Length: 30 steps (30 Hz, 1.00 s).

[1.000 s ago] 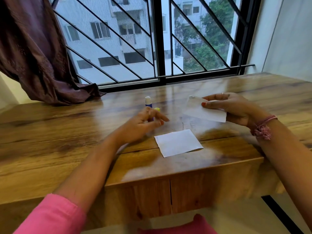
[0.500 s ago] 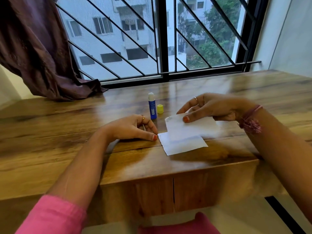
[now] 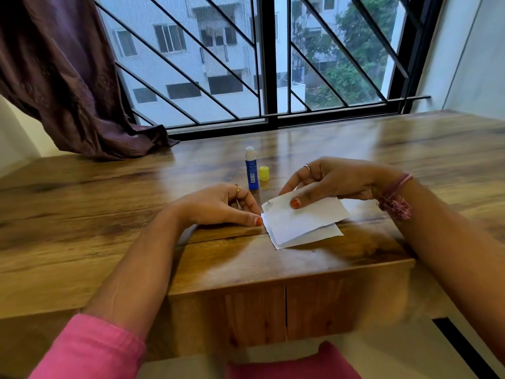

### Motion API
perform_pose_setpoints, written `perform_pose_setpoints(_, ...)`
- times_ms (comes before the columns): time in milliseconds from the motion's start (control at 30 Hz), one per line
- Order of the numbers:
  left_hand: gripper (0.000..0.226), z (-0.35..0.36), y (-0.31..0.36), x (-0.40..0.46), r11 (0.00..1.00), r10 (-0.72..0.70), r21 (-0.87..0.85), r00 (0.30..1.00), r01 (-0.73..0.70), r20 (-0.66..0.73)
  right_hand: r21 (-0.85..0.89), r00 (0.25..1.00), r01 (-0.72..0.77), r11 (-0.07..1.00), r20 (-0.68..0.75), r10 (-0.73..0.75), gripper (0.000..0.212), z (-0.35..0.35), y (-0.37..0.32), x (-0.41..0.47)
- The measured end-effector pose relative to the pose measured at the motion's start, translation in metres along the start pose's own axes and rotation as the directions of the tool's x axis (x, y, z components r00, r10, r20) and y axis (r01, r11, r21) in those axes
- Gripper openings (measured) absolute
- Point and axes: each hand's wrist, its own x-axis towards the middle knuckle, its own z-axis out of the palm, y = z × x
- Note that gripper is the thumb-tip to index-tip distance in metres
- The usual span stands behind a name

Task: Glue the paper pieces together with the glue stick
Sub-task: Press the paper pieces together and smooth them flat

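From where I sit, the gluing looks mostly done and the joining is under way. Starting at the left, my left hand (image 3: 218, 206) lies low on the wooden table (image 3: 109, 214), its fingers curled loosely and grasping nothing; one fingertip (image 3: 258, 221) presses at the left corner of the lower sheet (image 3: 308, 237), pinning it flat. Behind that hand the glue stick (image 3: 251, 168) stands upright with its white tip bare, and its yellow cap (image 3: 264, 173) sits just beside it on the right, so the stick is already set aside.

Next comes the upper sheet (image 3: 300, 217), laid slanted over the lower one, covering most of it while the lower sheet's near edge and right corner peek out. It looks faintly creased and smudged near its top left corner; I think that is glue, though the picture is too soft to be sure. My right hand (image 3: 336, 181) pinches the upper sheet's far edge between thumb and fingers.

I judge what remains is squaring the edges, pressing the sheets down, and recapping the stick.
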Motion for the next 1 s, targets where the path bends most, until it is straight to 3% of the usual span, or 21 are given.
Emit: perform_pose_setpoints(1000, 0.023, 0.0029, 0.0006, -0.0006, 0.999, 0.007, 0.042, 1.0, -0.008, 0.003, -0.127, 0.997, 0.051, 0.991, -0.042, -0.057, 0.031, 0.0078, -0.0005, -0.0023)
